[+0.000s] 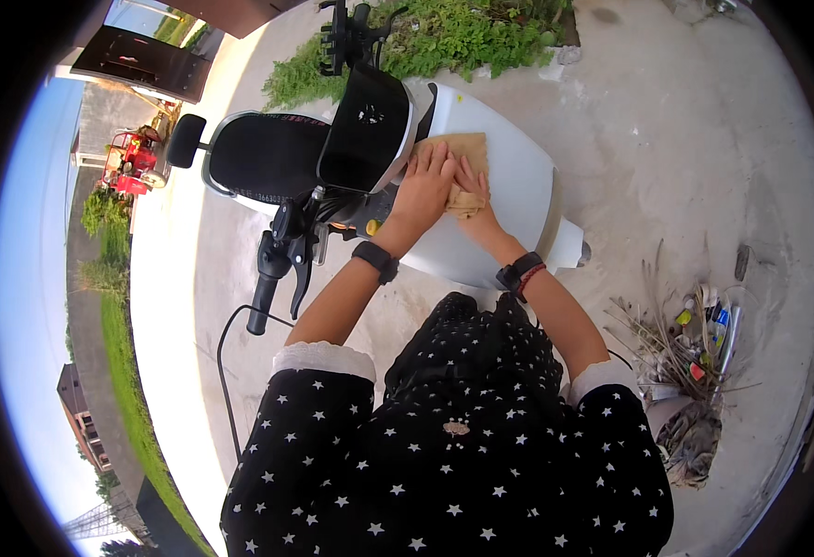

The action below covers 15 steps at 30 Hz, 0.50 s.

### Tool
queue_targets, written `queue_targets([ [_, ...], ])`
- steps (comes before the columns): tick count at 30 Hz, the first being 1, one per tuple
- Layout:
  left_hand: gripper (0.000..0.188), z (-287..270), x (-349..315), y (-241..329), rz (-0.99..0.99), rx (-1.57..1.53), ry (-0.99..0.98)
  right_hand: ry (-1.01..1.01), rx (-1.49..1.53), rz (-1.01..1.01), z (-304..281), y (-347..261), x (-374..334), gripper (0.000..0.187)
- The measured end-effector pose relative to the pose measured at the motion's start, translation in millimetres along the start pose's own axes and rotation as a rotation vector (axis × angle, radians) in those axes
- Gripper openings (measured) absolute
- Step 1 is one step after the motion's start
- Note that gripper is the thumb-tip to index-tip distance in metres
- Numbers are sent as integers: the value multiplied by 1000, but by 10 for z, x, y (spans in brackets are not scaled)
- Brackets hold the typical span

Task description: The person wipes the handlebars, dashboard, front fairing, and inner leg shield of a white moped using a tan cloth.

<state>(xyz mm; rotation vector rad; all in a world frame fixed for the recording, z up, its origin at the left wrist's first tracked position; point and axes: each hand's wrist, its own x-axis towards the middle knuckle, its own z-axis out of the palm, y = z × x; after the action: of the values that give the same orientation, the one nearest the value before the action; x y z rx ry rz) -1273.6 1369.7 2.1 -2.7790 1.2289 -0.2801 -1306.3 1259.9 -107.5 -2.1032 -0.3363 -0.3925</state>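
Observation:
A white electric scooter's front panel [518, 176] stands before me, with a tan cloth [470, 148] spread on it. My left hand [423, 186] lies flat on the cloth, fingers together and pointing away. My right hand [473, 190] sits beside it, partly tucked under the left, and grips a bunched fold of the same cloth. Both wrists wear dark bands. A black windscreen [367, 130] rises just left of my hands.
The scooter's black handlebar grip and brake lever [272, 274] jut out at the left, with a mirror [186, 139] behind. A pile of dry stalks and litter [690, 357] lies on the concrete at the right. Green plants [453, 37] grow beyond the scooter.

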Motion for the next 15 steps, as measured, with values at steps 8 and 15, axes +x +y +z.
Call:
queue_targets([
  [8,51,124,-813,537,-148,114,38,-104,-73,-82,146,-251,-698,67],
  [15,43,352,-1485,731,38,-48,3,-300,-104,-38,187,-289,-1448,68],
])
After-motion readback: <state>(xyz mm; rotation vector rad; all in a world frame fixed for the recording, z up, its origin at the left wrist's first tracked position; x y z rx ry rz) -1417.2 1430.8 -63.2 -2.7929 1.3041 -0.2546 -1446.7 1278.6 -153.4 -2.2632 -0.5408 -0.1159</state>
